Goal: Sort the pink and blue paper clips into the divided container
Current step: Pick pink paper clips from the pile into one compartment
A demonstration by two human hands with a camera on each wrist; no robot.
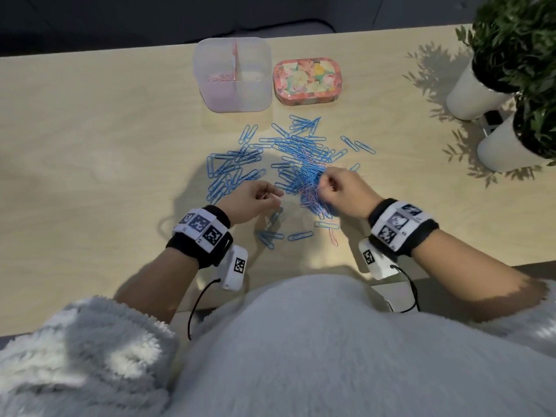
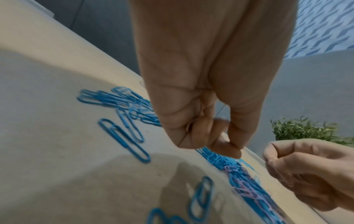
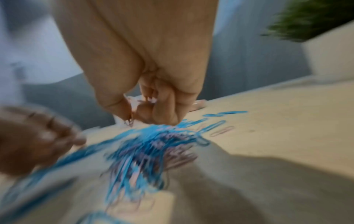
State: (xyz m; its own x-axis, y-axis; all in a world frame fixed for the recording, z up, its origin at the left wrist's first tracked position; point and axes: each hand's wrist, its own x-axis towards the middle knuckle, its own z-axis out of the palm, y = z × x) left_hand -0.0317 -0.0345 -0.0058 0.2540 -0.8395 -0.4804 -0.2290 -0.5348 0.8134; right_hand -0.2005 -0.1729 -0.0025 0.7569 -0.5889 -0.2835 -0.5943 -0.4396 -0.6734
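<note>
The left hand (image 1: 255,195) is curled, thumb and forefinger pinching what looks like a thin pink clip (image 1: 272,196); the wrist view does not show it clearly. The right hand (image 1: 337,185) is curled too. In its blurred wrist view a pale clip (image 3: 129,121) hangs from the thumb and forefinger, so it appears to be pinching one.

The pile of clips (image 1: 301,167) lies on the table (image 1: 90,130), directly beyond and beneath the right hand and just to the right of the left hand. It is mostly blue, with pink clips (image 2: 247,192) tangled through the dense part under the right knuckles. Loose blue clips (image 1: 228,170) spread out beyond the left hand. One pink clip (image 1: 333,236) lies alone, nearer the body than the right hand.

The divided box (image 1: 233,75) stands well beyond both hands, past the pile. Its left compartment holds some pink clips (image 1: 221,77); the right compartment looks empty. A flowered tin (image 1: 308,81) sits just beside it.

Handling:
- Clips are light, stiff wire with a smooth coating; expect slipping.
- Clips hook into each other. Lifting one from the dense part will likely drag neighbours.
- Pinch a single clip across its long sides near a rounded end.
- Shake lightly to free hangers-on before carrying.
</note>
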